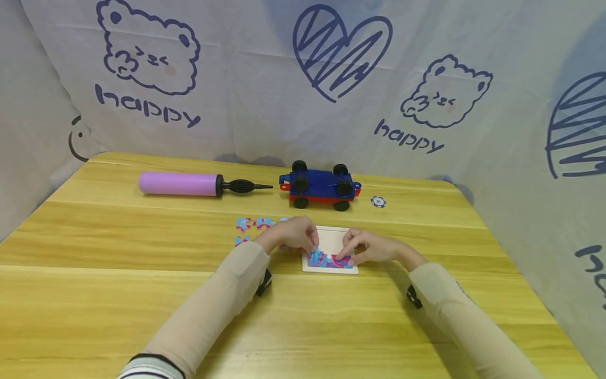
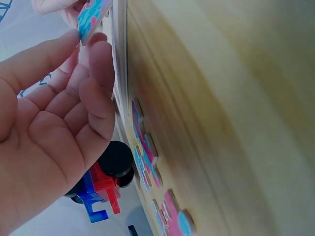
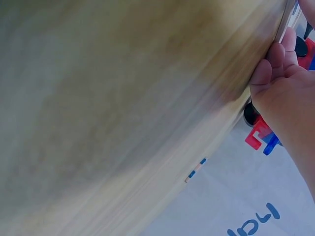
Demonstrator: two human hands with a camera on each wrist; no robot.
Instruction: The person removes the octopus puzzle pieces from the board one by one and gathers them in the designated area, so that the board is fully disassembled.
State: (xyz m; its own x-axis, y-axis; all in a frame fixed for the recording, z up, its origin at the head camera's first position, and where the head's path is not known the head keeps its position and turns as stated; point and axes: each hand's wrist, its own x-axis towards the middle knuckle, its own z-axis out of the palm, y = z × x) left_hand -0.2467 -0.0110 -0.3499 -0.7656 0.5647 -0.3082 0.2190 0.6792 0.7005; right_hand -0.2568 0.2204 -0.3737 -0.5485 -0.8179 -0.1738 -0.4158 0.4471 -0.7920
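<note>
My left hand (image 1: 294,235) pinches a blue and pink puzzle piece (image 2: 91,17) between thumb and fingertips, held at the left edge of the white puzzle tray (image 1: 331,239); the other fingers lie loosely curled. My right hand (image 1: 371,249) rests on the tray's right side with its fingers bent down onto the pieces already laid along the near edge; whether it grips any of them I cannot tell. Just left of the tray, more loose pieces (image 1: 251,225) lie flat on the table (image 1: 118,284), partly behind my left hand.

The table is pale yellow wood with a lengthwise grain and rounded far corners. Beyond my hands stand a blue and red toy car (image 1: 319,186) with black wheels, a lilac hand pump (image 1: 189,184) with a black nozzle to its left, and a small blue and white chip (image 1: 377,201) to its right.

A pale fabric backdrop (image 1: 265,79) hangs round the table on three sides, printed in dark blue with bears, scribbled hearts and the word "happy" twice in plain view.
</note>
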